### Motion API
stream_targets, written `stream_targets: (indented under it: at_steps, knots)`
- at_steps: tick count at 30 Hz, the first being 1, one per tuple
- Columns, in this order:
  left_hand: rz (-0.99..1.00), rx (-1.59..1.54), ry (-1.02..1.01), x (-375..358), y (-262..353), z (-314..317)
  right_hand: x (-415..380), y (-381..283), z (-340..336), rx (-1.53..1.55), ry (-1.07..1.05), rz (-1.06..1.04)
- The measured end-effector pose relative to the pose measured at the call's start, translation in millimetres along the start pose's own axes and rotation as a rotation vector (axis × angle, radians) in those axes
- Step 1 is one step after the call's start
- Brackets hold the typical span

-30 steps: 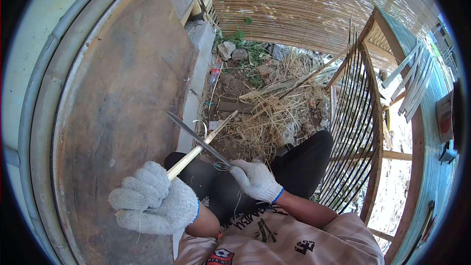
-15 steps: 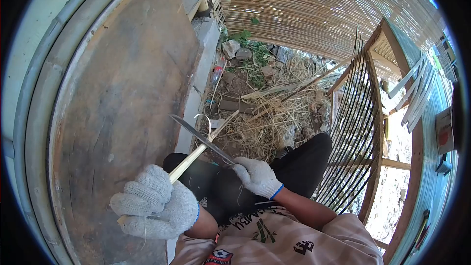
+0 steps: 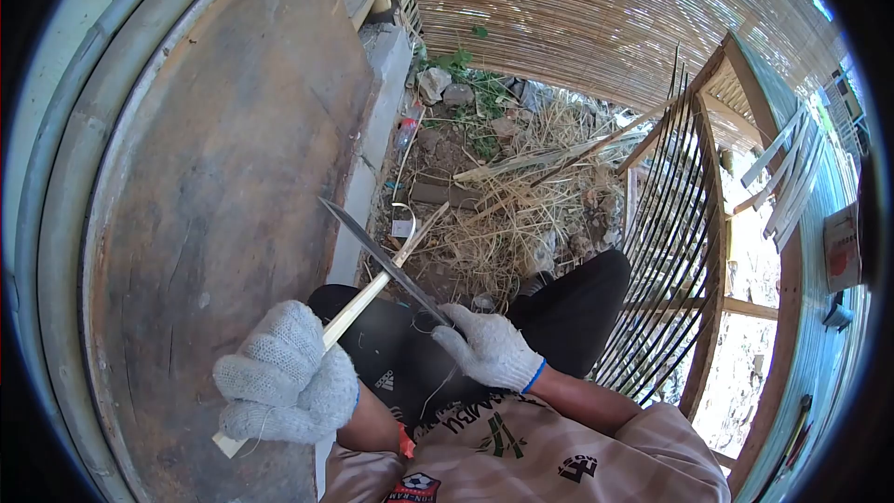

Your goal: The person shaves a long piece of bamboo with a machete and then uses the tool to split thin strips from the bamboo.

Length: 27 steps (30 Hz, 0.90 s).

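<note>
White-gloved left hand [image 3: 284, 382] gripping bamboo strip [image 3: 358, 303], right hand [image 3: 484, 346] clasping knife [image 3: 377, 261], adidas logo [image 3: 384, 380]

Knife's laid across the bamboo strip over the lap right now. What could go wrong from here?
The knife crosses the bamboo strip right above the thigh; a slip could probably drive the blade into the leg. The left hand grips the strip in only a knit glove, so splinters or a sliding blade might cut through it.

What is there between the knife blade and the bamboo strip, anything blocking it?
Nothing visible. The knife in the right hand lies straight across the bamboo strip, which the left hand grips lower down; only the black trousers lie beneath.
</note>
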<state>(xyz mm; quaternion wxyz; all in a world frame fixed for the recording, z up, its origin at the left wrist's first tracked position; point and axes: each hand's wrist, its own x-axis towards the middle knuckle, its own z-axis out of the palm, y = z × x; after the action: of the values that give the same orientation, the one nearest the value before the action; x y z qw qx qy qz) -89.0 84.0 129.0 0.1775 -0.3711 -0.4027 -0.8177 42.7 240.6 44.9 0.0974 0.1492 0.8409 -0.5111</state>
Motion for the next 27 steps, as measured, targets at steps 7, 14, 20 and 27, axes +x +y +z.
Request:
stream_targets:
  at_steps: [7, 14, 20, 27]
  knots:
    - [0.006, 0.037, -0.006, -26, -2, -8, -15, 7, -17, -0.004, 0.038, 0.028]
    - [-0.052, -0.019, 0.212, -47, -6, -13, -14, 11, -17, 0.112, 0.063, -0.025]
    - [-0.228, -0.492, 0.227, -29, 12, 27, -14, 18, -16, 0.113, 0.104, 0.094]
    - [-1.06, -2.01, 1.042, -17, 58, 49, -7, 34, -7, 0.09, 0.077, 0.081]
